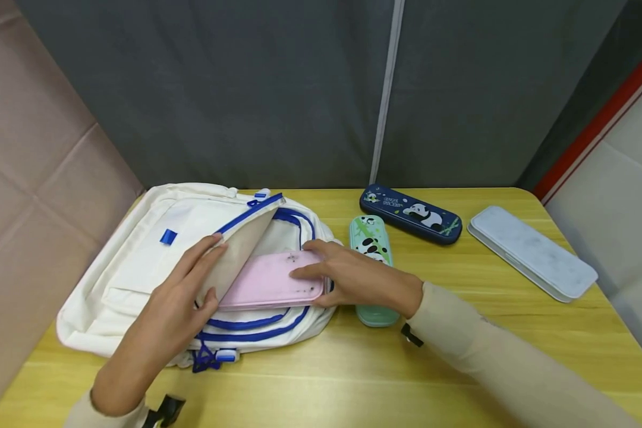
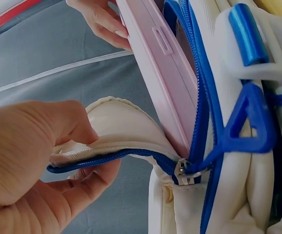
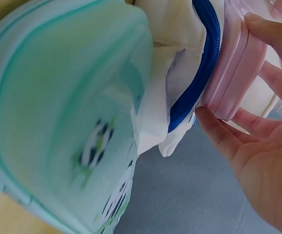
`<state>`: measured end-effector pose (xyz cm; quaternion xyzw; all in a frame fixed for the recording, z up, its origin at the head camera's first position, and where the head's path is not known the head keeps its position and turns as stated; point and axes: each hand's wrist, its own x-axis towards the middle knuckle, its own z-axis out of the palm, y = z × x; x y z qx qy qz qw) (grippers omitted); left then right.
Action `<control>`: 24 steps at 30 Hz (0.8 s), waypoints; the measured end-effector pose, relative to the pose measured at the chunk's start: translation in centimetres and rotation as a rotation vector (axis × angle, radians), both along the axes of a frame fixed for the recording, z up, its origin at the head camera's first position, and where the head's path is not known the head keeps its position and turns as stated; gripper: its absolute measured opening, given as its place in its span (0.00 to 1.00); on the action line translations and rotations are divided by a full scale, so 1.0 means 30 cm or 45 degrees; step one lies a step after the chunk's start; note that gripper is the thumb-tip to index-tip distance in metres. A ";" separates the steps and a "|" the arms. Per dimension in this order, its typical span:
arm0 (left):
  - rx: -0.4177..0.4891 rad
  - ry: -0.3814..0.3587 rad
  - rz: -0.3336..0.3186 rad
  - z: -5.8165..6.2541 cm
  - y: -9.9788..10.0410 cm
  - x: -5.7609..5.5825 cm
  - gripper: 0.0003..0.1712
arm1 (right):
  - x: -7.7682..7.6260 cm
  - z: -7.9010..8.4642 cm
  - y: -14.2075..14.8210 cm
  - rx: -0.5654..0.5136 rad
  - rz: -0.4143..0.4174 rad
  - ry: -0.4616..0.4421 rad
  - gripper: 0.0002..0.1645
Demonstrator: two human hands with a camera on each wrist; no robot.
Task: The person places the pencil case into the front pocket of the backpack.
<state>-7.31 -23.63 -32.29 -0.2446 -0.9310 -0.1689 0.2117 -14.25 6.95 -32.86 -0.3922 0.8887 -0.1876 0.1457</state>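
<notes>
The pink case (image 1: 271, 279) looks smooth plastic, the backpack (image 1: 144, 255) matt cloth, the table (image 1: 310, 386) wood.

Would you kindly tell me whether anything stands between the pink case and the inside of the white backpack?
Nothing visible does: the pink case, held by the right hand, lies partly inside the white backpack, and the left hand holds the flap up, out of its way.

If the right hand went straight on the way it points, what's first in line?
Probably the raised pocket flap of the white backpack: the right hand points toward it, gripping the pink case, which lies partly beneath. The remaining gap is unclear.
</notes>
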 end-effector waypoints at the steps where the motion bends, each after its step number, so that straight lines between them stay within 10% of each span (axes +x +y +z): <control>1: 0.000 0.003 -0.001 0.001 0.001 0.000 0.45 | 0.000 -0.001 -0.005 0.003 0.002 0.003 0.33; 24: 0.005 0.004 0.007 0.006 0.005 0.003 0.44 | -0.002 -0.023 -0.055 -0.019 -0.026 0.014 0.34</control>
